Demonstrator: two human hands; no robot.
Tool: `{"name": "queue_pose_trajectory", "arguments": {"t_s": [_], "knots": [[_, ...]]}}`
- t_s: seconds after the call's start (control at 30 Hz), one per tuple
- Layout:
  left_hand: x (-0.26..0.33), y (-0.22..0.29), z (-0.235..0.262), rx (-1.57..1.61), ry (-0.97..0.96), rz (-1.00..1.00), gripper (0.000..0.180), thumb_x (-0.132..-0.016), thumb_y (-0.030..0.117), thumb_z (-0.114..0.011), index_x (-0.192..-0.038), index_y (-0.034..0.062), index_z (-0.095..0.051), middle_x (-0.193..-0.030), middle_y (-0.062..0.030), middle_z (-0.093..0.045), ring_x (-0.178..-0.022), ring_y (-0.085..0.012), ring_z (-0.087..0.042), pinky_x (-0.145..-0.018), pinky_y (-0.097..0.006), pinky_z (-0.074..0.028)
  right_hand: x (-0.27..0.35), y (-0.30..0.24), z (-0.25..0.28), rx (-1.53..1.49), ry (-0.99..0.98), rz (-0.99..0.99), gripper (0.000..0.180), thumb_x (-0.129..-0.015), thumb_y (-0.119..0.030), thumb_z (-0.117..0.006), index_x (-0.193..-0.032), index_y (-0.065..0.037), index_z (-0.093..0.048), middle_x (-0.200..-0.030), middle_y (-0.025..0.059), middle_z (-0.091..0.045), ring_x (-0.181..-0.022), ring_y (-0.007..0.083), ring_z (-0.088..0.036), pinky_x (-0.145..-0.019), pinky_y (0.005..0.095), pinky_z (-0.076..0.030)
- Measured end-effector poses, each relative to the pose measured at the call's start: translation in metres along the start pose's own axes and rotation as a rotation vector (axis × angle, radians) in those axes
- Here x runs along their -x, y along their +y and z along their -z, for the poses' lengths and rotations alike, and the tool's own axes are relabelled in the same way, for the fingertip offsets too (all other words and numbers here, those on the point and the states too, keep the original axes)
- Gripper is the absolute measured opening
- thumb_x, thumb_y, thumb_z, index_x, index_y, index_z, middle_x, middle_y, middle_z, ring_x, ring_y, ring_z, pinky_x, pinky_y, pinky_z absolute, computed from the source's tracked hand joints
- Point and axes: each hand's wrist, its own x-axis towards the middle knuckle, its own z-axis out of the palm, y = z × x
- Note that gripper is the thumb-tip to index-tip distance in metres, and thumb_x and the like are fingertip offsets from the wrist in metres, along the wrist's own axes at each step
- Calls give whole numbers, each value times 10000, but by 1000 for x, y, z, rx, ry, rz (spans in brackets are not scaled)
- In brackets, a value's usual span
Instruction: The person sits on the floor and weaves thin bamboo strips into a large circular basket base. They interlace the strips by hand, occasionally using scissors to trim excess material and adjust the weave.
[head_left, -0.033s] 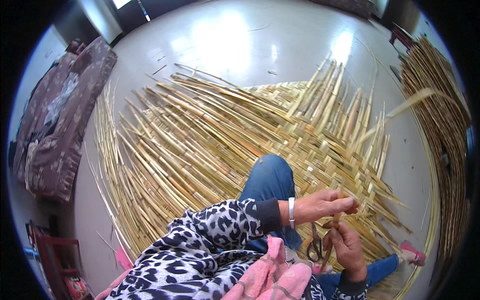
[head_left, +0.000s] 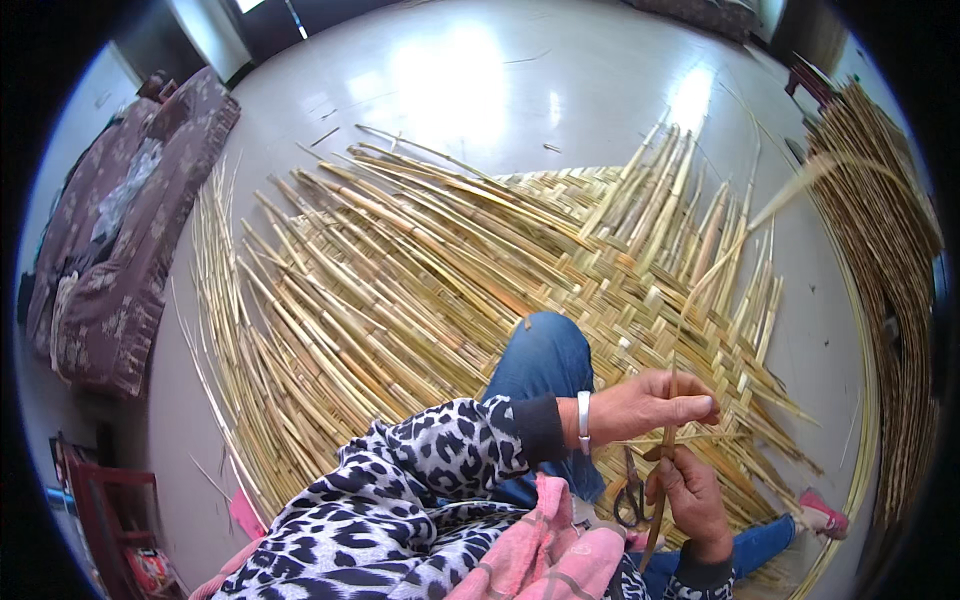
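My left hand (head_left: 655, 405), a silver bracelet at its wrist, is closed around a narrow reed strip (head_left: 670, 432), thumb over the fingers. My right hand (head_left: 692, 500) is just below it, fingers curled and pinching the same strip, whose lower end runs down past the palm. A small dark piece at these fingertips is too unclear to name. From the hands a long pale strand curves up to the far right. Dark-handled scissors (head_left: 630, 500) are beside my right hand, close to my lap. Under and beyond the hands spreads a partly woven reed mat (head_left: 640, 285).
Many loose split reeds (head_left: 330, 300) fan out over the mat's left side. A tall bundle of reeds (head_left: 870, 250) stands at the right. A covered sofa (head_left: 130, 240) is at the far left, a dark red chair (head_left: 115, 500) at the lower left. My bent knee (head_left: 540, 365) rises over the mat.
The long pale strand has swung, and its lower part now shows above my left hand. The strip between the hands stands more upright. Both hands stay nearly in place.
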Motion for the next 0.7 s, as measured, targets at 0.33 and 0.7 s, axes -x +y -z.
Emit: {"name": "queue_pose_trajectory", "arguments": {"t_s": [0.33,0.7], "knots": [[32,-28,38,104,426,349,290,-900,218,-711,-1092,17,-629,-960,-52,-675,-861,-112,-636,-740,-243,-533,-2,44,11,-30,126,-223,175,-978,-179,-581,-991,-12,-631,-696,10,-609,-556,60,-525,-509,214,-425],[51,-83,19,-34,381,441,280,-923,215,-673,-1087,-12,-658,-908,-66,-709,-773,-118,-672,-672,-249,-556,4,70,-27,-17,187,-240,211,-969,-229,-604,-906,-29,-632,-620,-17,-578,-526,49,-517,-482,228,-416]]}}
